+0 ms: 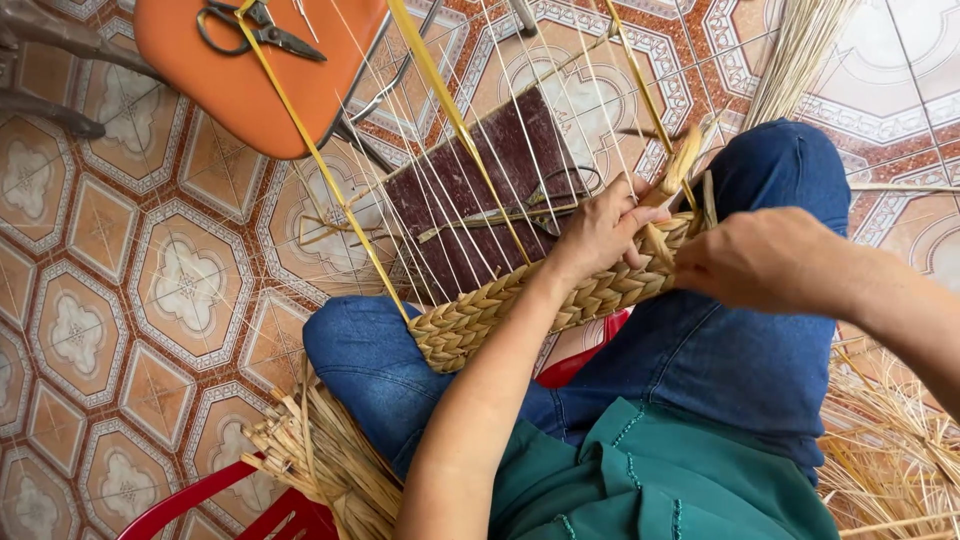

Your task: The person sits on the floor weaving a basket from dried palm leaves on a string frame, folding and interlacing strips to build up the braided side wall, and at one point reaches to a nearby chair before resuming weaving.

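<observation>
Woven straw braid [540, 300] lies across the person's denim-clad knees [730, 350], upright strands rising from its far edge. Left hand [600, 232] grips the braid's top edge; right hand [760, 258] pinches a straw strand [683, 160] at its end. Scissors [540, 208] rest on a dark board [470, 190]; another pair of scissors [258, 26] lies on an orange stool [250, 85].

floor: patterned tiles [150, 290] | orange chair seat [250, 70] | daylight

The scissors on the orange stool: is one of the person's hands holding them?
No: the scissors lie untouched on the orange stool, while the left hand and right hand both grip the woven braid.
</observation>
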